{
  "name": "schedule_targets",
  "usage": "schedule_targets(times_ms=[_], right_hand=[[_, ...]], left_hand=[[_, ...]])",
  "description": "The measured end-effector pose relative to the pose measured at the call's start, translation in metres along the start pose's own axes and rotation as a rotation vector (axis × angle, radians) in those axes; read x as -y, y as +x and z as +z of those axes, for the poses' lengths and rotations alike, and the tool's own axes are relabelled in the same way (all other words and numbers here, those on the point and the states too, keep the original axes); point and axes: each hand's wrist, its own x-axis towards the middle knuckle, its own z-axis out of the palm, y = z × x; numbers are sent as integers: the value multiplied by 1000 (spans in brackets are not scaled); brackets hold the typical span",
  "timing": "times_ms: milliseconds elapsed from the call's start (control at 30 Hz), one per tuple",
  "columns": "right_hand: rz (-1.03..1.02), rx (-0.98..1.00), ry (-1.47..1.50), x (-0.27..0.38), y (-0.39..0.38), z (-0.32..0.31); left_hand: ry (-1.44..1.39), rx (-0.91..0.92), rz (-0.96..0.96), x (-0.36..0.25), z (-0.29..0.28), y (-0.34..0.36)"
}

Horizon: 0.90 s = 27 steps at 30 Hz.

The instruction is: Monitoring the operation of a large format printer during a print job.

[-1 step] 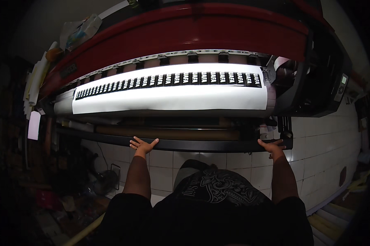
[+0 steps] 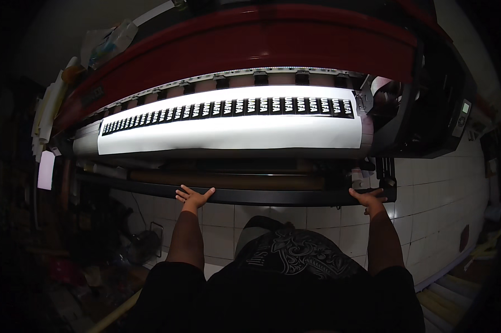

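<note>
My left hand [image 2: 194,198] rests with spread fingers on a long black bar [image 2: 284,197] at the front of a wide-format printer [image 2: 250,36] with a red cover. Toward the bar's right end lies my right hand [image 2: 371,200], thumb and fingers apart. Neither hand holds anything. Beyond them a brightly lit white sheet [image 2: 228,132] hangs over the printer's front. A row of black rectangles with white lettering is printed across it. Between the bar and the sheet, a brown roll [image 2: 228,179] lies in shadow.
On the printer's right end sits a control panel [image 2: 461,119] with a small lit screen. Rolled material [image 2: 48,108] leans at the left, below a plastic bag [image 2: 113,43] on the machine. White floor tiles [image 2: 428,194] show at the right. Further rolls [image 2: 450,299] lie lower right.
</note>
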Motion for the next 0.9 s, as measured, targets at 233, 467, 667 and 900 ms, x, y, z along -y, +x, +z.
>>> schedule_targets(times_ms=[233,467,667,900], right_hand=[[9,-33,-16,-3,14,5],[23,29,60,5,-18,-7],[41,-2,33,4,-16,-7],[66,23,37,5,-22,-9]], left_hand=[[16,29,3,-5,-3,-1],[18,23,2,-3,-4,-5],[16,27,15,-2,-3,-6],[-2,36,-1,-3,-4,-8]])
